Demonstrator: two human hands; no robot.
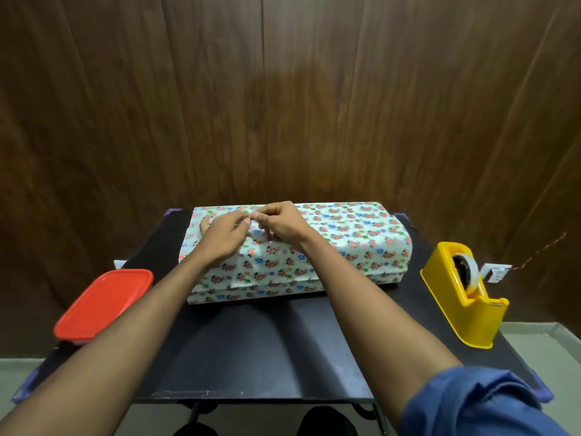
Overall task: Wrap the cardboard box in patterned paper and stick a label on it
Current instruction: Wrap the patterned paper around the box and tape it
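Note:
A long box wrapped in white floral paper (352, 247) lies across the far half of the black table (251, 347). Both hands meet over its top left part. My left hand (224, 236) rests on the paper with curled fingers, its fingertips meeting those of my right hand (278, 226). Between the fingertips of the two hands is something small and pale, possibly a piece of tape or a label; it is too small to tell which. A white label card (495, 273) lies at the right, behind the tape dispenser.
A yellow tape dispenser (462, 297) with a roll of clear tape stands at the table's right edge. A red-lidded container (105, 302) sits at the left edge. A wooden wall rises close behind the table. My feet show under the near edge.

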